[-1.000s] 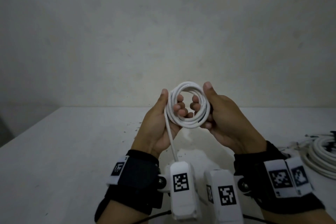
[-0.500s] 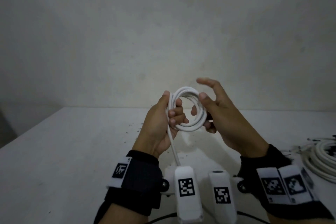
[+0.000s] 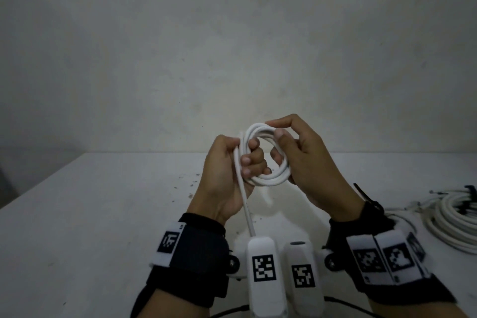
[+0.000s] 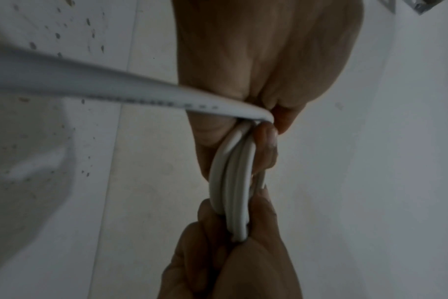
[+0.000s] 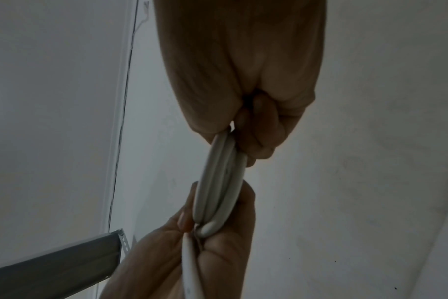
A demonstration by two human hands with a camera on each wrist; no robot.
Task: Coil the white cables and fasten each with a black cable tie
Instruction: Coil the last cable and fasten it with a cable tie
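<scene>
Head view, centre: the left hand [image 3: 227, 170] is clenching the coil [image 3: 265, 155] so its loops stay stacked, while the right hand [image 3: 304, 160] is pinching the opposite side. Wrist views: both grips are gripping the coil's opposite edges, keeping it flat.

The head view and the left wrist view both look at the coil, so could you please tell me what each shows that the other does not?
Only the head view shows the coil face-on as an open ring, both wristbands, and a pile of white cables at the table's right edge. Only the left wrist view shows the coil edge-on, its loops stacked side by side, with small print along the free strand. Both show the left hand and right hand gripping opposite sides of the coil, with no tie on it.
</scene>
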